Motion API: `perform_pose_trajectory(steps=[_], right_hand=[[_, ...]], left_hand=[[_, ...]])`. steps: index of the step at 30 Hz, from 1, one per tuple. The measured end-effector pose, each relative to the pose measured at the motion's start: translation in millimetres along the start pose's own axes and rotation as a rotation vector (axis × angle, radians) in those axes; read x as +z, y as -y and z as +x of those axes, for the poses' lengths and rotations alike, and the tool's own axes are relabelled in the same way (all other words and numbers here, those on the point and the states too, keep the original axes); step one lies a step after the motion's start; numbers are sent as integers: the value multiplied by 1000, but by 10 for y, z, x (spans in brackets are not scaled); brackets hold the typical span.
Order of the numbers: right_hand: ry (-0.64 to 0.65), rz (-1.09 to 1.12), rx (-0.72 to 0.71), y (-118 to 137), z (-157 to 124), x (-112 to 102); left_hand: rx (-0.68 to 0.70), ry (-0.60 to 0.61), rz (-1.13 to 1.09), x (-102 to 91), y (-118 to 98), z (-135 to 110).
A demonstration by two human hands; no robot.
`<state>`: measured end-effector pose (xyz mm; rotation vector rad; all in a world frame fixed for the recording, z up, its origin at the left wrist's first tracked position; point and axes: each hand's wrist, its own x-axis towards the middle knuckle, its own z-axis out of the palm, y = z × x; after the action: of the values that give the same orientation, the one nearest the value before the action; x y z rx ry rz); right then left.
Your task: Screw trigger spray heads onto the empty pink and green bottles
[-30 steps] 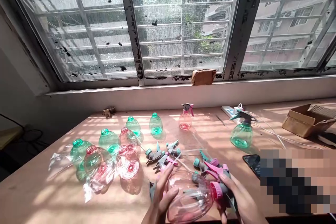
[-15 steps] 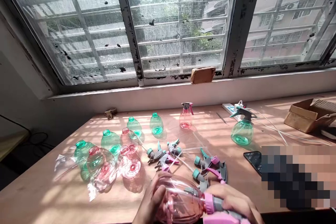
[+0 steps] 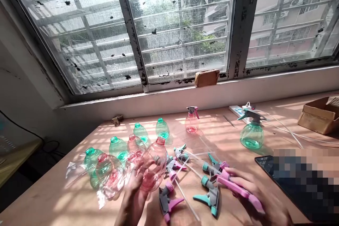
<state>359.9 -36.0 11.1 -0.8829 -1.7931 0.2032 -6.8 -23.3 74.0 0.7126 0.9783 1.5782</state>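
My left hand (image 3: 136, 180) is closed around a clear pink bottle (image 3: 156, 160), whose open neck tilts up to the right. On the right, my right hand (image 3: 261, 194) grips a pink and grey spray head (image 3: 239, 187), apart from the bottle. Between the hands lie several loose spray heads, among them a grey and pink one (image 3: 166, 201) and a grey and teal one (image 3: 212, 192), some with clear tubes. Capless bottles stand left of the held bottle, including a green bottle (image 3: 118, 148) and a pink bottle (image 3: 108, 169) beside crumpled clear plastic (image 3: 100, 197).
A pink bottle with a spray head (image 3: 191, 122) stands near the wall. To its right are a green spray bottle (image 3: 251, 134), a power strip (image 3: 235, 110) with cables and a cardboard box (image 3: 317, 116). A dark phone (image 3: 280, 180) lies at right, partly blurred out.
The pink spray head was at the bottle's neck and is now apart from it, held on the right. The bottle has swung from lying sideways to tilted up and moved left.
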Motion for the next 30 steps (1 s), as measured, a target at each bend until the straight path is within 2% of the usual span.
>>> perform_pose_trajectory(steps=[2,5,7,10,14,17,20,23,25,27,30], right_hand=[[100,-66,-5,-99,74,200],[152,-282,-64,-231,51,487],[232,-394,-135,-323,-9,580],[412,-419,-129,-424,-65,559],[576,-358,99,-409,13,445],[675,-293,209,-338,142,383],[741,-196,204,-275,294,305],[701,-95,153,-202,550,223],[560,-41,126,-165,826,211],[334,-9,83,-183,1186,260],[175,-45,119,-352,1807,450]], left_hand=[[53,7,18,162,16,93],[28,65,38,416,0,286],[17,76,95,527,-13,454],[50,23,226,584,35,738],[155,-32,483,567,204,1081],[211,-26,735,554,300,1256],[260,24,965,562,345,1358],[250,59,1169,606,381,1413],[244,36,1308,659,406,1448],[256,-18,1443,726,425,1503],[258,-112,1597,838,429,1628]])
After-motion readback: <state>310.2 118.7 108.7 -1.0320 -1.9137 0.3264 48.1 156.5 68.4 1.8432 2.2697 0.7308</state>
